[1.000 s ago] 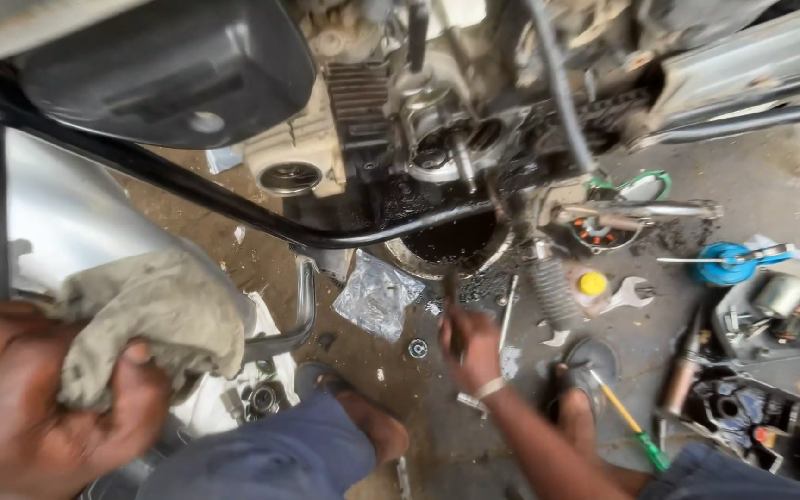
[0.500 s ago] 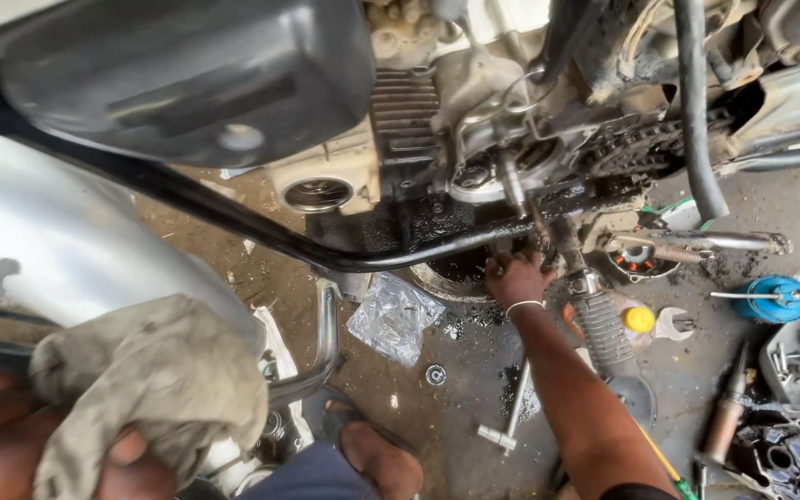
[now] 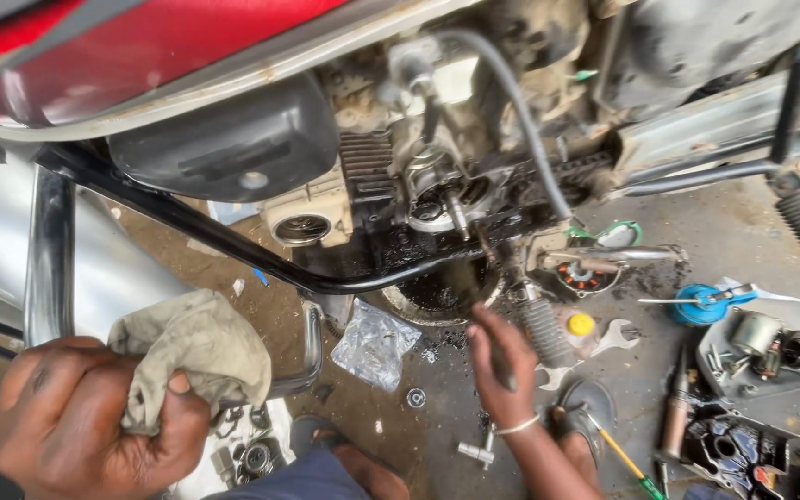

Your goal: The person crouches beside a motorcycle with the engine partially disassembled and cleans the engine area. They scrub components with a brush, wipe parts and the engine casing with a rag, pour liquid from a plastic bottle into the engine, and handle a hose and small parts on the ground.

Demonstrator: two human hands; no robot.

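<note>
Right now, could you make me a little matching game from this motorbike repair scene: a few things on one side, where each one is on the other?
Things:
1. rag
2. yellow cap
3. black hose
4. clear plastic bag

Places:
A. curving down over the engine
B. on the ground under the black frame bar
C. gripped in the left hand
D. on the ground right of the right hand

Pairs: 1-C, 2-D, 3-A, 4-B

Both hands bare, no gloves. Left hand (image 3: 94, 421): forearm uncovered, no sleeve visible, dark grime on the knuckles. Right hand (image 3: 502, 370): thin pale band (image 3: 518, 427) around the wrist, forearm bare to the frame edge, fingers smeared with oil. Blue trouser leg (image 3: 303, 477) and a dark sandal (image 3: 312, 433) show below.
</note>
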